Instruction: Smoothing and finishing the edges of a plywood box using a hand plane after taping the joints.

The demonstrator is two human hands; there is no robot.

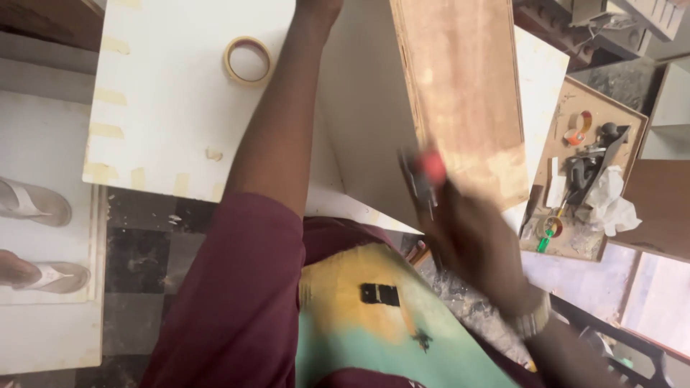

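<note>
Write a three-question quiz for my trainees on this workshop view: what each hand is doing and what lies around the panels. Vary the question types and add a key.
1. True or false: the right hand grips a tool with a red part.
2. Multiple choice: the roll of tape lies on
A. the white panel
B. the brown board
C. the tray of tools
3. Short answer: where does the left hand reach?

Key
1. True; the blurred tool is held against the brown board's edge.
2. A
3. Up to the top of the picture, between the white panel and the brown board; the hand is mostly cut off there.
</note>
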